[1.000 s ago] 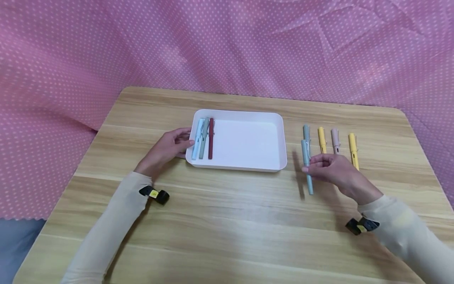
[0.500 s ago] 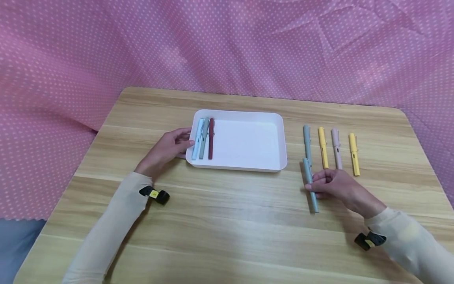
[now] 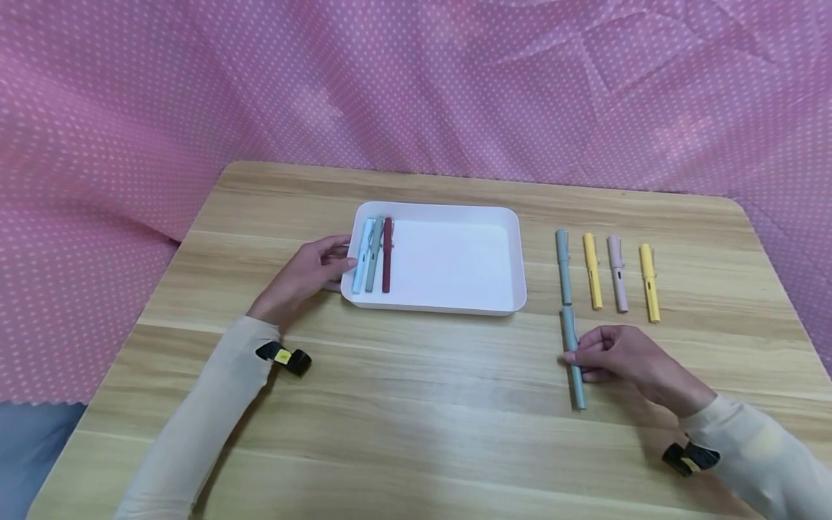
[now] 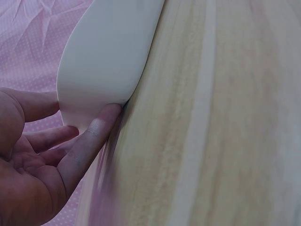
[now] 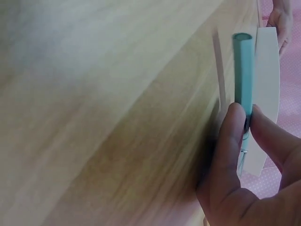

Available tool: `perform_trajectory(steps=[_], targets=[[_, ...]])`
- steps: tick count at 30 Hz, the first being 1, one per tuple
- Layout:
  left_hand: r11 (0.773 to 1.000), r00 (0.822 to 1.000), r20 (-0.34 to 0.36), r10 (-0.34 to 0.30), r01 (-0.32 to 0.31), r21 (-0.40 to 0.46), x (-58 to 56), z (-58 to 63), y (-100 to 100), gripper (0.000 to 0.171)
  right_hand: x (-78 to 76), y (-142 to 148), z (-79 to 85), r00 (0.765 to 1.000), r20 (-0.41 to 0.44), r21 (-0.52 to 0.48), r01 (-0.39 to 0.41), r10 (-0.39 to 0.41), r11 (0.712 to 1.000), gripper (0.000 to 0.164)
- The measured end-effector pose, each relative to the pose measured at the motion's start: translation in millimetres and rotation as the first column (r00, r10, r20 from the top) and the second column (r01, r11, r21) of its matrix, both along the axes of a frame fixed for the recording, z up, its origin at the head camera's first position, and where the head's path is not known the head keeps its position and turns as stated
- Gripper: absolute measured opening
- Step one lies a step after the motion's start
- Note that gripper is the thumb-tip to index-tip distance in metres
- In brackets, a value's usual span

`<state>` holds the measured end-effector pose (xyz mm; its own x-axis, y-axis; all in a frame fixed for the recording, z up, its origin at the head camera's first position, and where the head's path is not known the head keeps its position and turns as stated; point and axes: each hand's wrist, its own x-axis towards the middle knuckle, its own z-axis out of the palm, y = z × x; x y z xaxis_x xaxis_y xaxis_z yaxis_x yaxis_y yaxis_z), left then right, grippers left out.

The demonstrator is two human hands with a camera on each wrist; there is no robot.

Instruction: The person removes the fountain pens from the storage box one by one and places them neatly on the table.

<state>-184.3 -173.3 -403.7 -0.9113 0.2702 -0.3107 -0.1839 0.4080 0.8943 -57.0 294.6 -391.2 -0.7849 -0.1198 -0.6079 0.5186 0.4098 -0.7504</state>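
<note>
My right hand [image 3: 627,361] pinches a blue-green capped pen [image 3: 568,326] between thumb and fingers, low over the table. In the right wrist view the pen [image 5: 243,70] stands out beyond the thumb and finger. Its upper end is right at the lower end of a blue-grey pen [image 3: 563,263]. My left hand [image 3: 305,278] grips the left end of a white tray [image 3: 455,260], thumb at the rim; in the left wrist view the fingers hold the tray's corner [image 4: 103,61]. Inside at the left lie a light blue pen [image 3: 360,271], a grey-green pen [image 3: 373,267] and a dark red pen [image 3: 386,267].
Right of the blue-grey pen lie a yellow pen [image 3: 591,267], a lilac pen [image 3: 616,271] and another yellow pen [image 3: 648,282], roughly parallel. Everything rests on a wood-grain table [image 3: 403,404]. Behind it hangs a pink dotted cloth [image 3: 416,87].
My right hand has moved toward me and slightly right with the blue-green pen, lowering it and uncovering the row of pens behind. The left hand and the tray have stayed in place.
</note>
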Motion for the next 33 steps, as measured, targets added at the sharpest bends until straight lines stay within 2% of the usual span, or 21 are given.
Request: perform_trajectory(steps=[9, 16, 20, 26, 33], targets=[[1.0, 1.0, 0.004, 0.001, -0.001, 0.0, 0.5, -0.9, -1, 0.06, 2.4, -3, -0.8, 1.0, -0.006, 0.019, 0.011, -0.011, 1.0, 0.047], [1.0, 1.0, 0.005, -0.001, 0.001, -0.001, 0.5, -0.1, -1, 0.06, 5.0, 0, -1.3, 0.994, -0.076, 0.081, -0.066, 0.072, 0.994, 0.047], [1.0, 1.0, 0.006, -0.001, 0.001, -0.001, 0.3, -0.1, -1, 0.059, 5.4, 1, -0.6, 0.992, -0.092, 0.079, -0.082, 0.089, 0.994, 0.045], [1.0, 1.0, 0.006, 0.001, -0.001, -0.001, 0.7, -0.1, -1, 0.059, 2.3, 2, 0.3, 0.997, -0.024, 0.048, -0.077, 0.079, 0.996, 0.04], [1.0, 1.0, -0.006, -0.005, 0.005, -0.014, 2.0, 2.0, -1, 0.059, 2.4, 11, -0.6, 0.998, 0.046, -0.046, -0.044, 0.046, 0.998, 0.036]])
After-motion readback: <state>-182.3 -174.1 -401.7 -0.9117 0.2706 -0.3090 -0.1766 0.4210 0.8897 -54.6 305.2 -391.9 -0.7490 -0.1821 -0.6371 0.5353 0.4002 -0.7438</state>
